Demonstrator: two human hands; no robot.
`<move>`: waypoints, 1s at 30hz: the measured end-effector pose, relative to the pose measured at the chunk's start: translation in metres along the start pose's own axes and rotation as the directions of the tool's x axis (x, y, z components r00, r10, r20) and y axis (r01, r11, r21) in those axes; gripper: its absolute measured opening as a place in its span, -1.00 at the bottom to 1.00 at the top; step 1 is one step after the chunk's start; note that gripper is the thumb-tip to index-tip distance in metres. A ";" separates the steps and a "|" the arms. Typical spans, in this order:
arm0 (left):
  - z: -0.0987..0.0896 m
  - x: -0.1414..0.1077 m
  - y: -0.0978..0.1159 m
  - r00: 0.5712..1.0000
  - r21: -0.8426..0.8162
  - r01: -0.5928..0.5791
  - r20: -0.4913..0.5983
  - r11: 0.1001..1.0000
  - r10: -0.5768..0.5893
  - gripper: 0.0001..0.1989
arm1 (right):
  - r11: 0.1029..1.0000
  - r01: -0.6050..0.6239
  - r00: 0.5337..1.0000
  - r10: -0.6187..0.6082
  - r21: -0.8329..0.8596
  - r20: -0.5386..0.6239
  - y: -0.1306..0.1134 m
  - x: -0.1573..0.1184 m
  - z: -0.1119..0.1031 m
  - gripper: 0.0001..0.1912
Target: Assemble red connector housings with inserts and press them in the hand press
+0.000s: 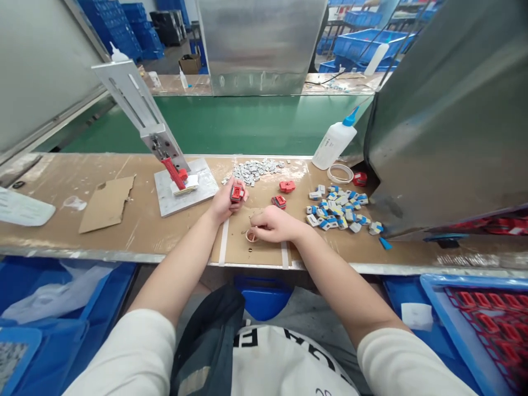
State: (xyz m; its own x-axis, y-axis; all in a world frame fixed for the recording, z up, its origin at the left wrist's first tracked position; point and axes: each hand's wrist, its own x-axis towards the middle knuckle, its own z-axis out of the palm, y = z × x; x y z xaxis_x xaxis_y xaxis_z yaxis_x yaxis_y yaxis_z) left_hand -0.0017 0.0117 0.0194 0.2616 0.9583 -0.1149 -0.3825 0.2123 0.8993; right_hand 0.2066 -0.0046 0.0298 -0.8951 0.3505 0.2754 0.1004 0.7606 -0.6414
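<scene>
With a grey metal stand (153,132) upper left and small blue-white blocks (339,210) centre right, the left hand (225,200) grips a red-black plastic block (237,193), while the right hand (275,224) curls, hold unclear.

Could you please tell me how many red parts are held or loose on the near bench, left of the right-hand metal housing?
4: one part in the left hand, two beyond the right hand, one beside the white ring. The hands may hide others.

Block (237,193) in left hand (224,202), clamp stand (163,144) left, bottle (335,144) right, belt (247,124) behind
</scene>
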 end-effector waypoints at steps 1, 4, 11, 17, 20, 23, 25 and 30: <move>0.000 0.000 0.000 1.000 0.003 0.004 0.002 1.000 -0.004 -0.48 | 1.000 0.006 1.000 -0.006 0.029 -0.006 0.002 0.000 0.000 -0.60; 0.001 0.000 -0.001 1.000 0.023 0.016 -0.001 1.000 -0.016 -0.46 | 0.995 -0.003 1.000 0.004 0.100 -0.006 0.005 -0.001 0.000 -0.52; 0.005 0.001 -0.008 0.999 0.159 0.030 -0.035 0.987 -0.025 -0.42 | 0.961 -0.111 0.826 0.232 0.254 -0.514 0.010 0.004 0.000 -0.34; 0.011 0.000 -0.010 0.998 0.297 0.024 -0.061 0.954 -0.006 -0.38 | 0.942 -0.195 0.632 0.335 0.274 -0.699 0.014 0.013 0.000 -0.30; 0.013 0.000 -0.010 0.999 0.344 0.013 -0.050 0.939 0.005 -0.37 | 0.945 -0.196 0.634 0.325 0.260 -0.702 0.015 0.016 0.000 -0.30; 0.013 0.000 -0.010 0.998 0.369 0.017 -0.059 0.929 0.005 -0.37 | 0.945 -0.200 0.629 0.326 0.258 -0.705 0.017 0.017 0.001 -0.31; 0.013 0.000 -0.011 0.998 0.378 0.020 -0.065 0.925 0.005 -0.38 | 0.945 -0.200 0.636 0.327 0.260 -0.699 0.018 0.016 0.002 -0.31; 0.013 0.000 -0.013 0.997 0.376 0.017 -0.080 0.927 0.014 -0.41 | 0.949 -0.182 0.690 0.311 0.259 -0.654 0.017 0.016 0.005 -0.31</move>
State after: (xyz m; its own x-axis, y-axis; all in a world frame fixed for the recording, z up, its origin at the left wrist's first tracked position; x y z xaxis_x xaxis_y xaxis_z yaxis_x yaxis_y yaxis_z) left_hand 0.0145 0.0070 0.0134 0.1848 0.9734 -0.1356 -0.0168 0.1411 0.9899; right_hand 0.1920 0.0117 0.0198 -0.3019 0.8356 0.4590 0.1462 0.5163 -0.8438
